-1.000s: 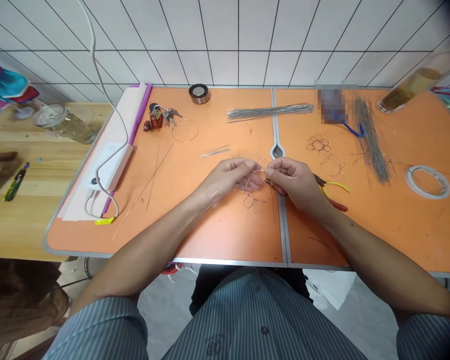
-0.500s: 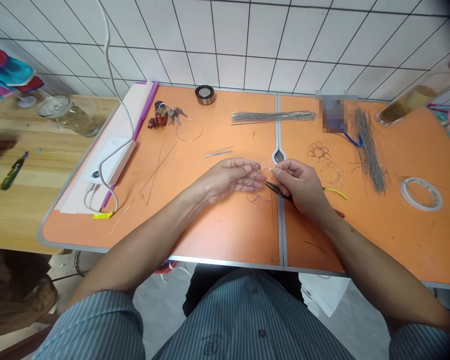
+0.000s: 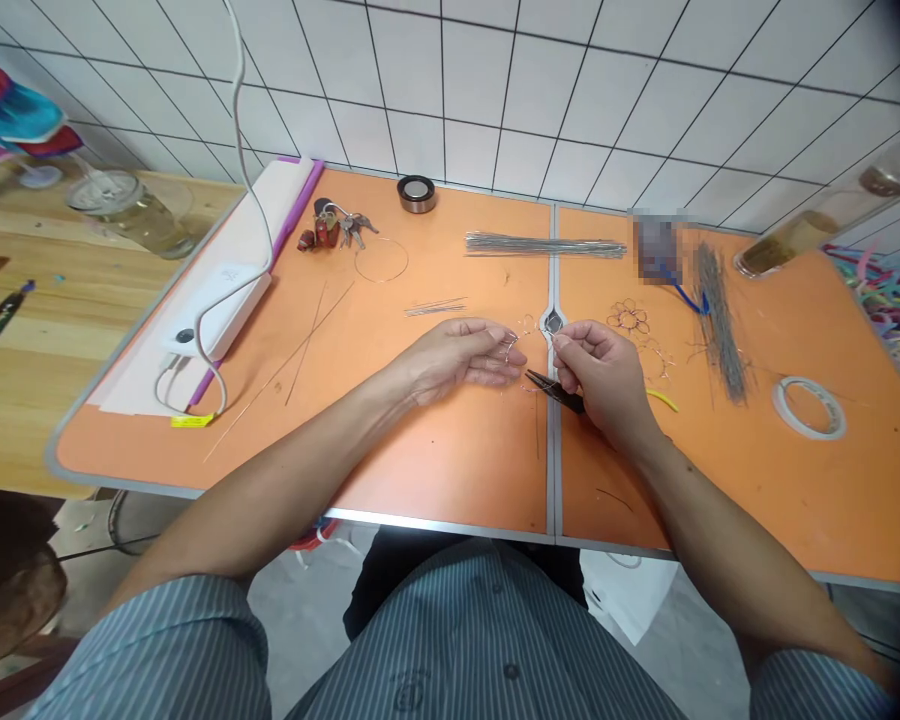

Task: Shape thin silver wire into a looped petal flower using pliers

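My left hand (image 3: 469,355), palm partly turned up, pinches a thin bent wire (image 3: 511,346) between thumb and fingers. Small loops of this wire show between the two hands; its full shape is too fine to make out. My right hand (image 3: 604,372) is closed, with thumb and index finger pinching at the wire's right side. Below the right hand lie pliers (image 3: 559,390) with dark jaws pointing left and a yellow handle showing behind the hand. To the right of that hand rests a flower-shaped wire piece (image 3: 630,317), with another looped wire close by.
A bundle of straight wires (image 3: 544,245) lies at the back; another bundle (image 3: 720,325) is at right, near a tape roll (image 3: 780,408). Keys (image 3: 354,228), a wire ring (image 3: 381,278), a round tin (image 3: 416,194) and a white power bank (image 3: 210,318) with cable are left.
The camera view has shifted slightly. The wire loops that spread across my left fingers have turned and now show less. Both hands stay close together, still on the wire.
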Demonstrator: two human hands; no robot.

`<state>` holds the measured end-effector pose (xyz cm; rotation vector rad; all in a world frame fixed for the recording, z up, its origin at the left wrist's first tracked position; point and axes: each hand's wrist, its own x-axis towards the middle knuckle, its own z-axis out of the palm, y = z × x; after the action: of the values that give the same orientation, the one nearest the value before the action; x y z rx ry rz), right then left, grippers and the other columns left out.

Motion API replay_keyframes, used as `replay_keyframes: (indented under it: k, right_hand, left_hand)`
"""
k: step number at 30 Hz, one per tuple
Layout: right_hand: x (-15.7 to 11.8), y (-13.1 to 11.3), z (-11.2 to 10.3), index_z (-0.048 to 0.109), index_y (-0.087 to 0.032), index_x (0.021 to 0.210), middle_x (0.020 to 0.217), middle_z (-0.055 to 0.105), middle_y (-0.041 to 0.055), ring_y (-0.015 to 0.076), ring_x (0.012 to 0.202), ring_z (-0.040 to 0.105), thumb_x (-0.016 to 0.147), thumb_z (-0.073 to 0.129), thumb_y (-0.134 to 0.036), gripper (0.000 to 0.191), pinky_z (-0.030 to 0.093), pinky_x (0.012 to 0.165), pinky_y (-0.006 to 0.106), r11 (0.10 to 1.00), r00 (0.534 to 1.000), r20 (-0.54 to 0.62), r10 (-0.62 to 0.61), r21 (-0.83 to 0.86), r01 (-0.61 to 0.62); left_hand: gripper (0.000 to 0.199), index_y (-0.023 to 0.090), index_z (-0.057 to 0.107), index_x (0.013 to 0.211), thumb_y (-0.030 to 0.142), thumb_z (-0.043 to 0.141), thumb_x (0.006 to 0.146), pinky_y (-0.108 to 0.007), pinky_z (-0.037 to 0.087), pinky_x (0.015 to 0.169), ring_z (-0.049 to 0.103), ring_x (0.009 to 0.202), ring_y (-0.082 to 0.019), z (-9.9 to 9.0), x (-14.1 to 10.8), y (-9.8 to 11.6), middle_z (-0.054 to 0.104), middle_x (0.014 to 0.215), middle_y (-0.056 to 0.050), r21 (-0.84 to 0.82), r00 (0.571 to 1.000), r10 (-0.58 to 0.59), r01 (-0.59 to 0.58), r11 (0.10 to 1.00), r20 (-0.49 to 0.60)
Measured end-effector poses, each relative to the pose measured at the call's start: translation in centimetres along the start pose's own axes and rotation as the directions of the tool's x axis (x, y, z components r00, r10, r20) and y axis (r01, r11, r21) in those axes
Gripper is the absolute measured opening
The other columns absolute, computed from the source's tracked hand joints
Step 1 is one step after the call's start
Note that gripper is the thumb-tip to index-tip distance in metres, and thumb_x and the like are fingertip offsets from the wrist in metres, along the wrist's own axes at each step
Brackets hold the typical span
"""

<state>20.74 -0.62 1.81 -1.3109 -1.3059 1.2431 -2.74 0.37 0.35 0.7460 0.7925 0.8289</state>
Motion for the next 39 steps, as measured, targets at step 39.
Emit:
replay_keyframes:
  k: [39]
  right_hand:
    - [2.5,-2.0,1.9,0.07,-0.02,0.09,0.071,0.071,-0.0022,0.0101,0.052,0.061,0.076,0.096,-0.057,0.047,0.049,0.049,0.023,0.986,0.991,0.121,-0.054,0.165,0.034]
  left_hand:
    - [0.035,0.012,0.079,0.107,0.037,0.094,0.088,-0.028,0.064,0.082,0.085,0.088,-0.021,1.4,1.1,1.5,0.087,0.105,-0.015,-0.055,0.959,0.238,-0.248,0.967,-0.153]
